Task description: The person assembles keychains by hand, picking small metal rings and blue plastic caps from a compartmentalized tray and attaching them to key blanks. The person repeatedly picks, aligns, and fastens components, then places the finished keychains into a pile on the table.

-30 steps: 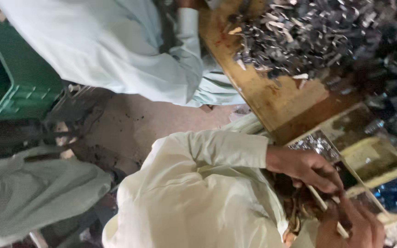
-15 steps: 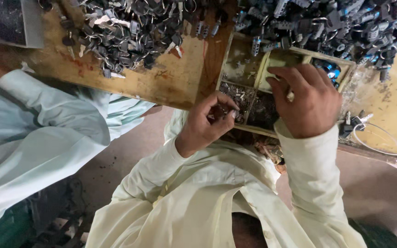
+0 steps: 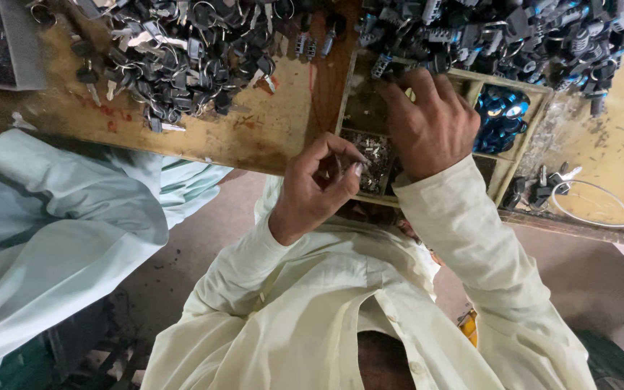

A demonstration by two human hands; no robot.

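Note:
My left hand [image 3: 318,186] is just in front of a wooden tray of compartments [image 3: 503,189]. Its thumb and forefinger are pinched together on a small metal piece, over a compartment of small silvery parts [image 3: 374,160]. My right hand [image 3: 427,123] lies palm down over the tray's middle compartments, touching the tray. Its fingers are bent down toward the far rim, and what they hold is hidden. Both my sleeves are pale cream.
A heap of keys [image 3: 175,50] lies on the worn wooden board [image 3: 269,123] at left. Dark key fobs [image 3: 536,29] are piled beyond the tray, and one compartment holds blue-black parts [image 3: 503,115]. Another person's pale green sleeve [image 3: 59,217] is at left; a white cable [image 3: 615,195] at right.
The view swung from the floor up to the bench. My right hand slid left across the tray, and the thin stick it held no longer shows. My left hand stays pinched.

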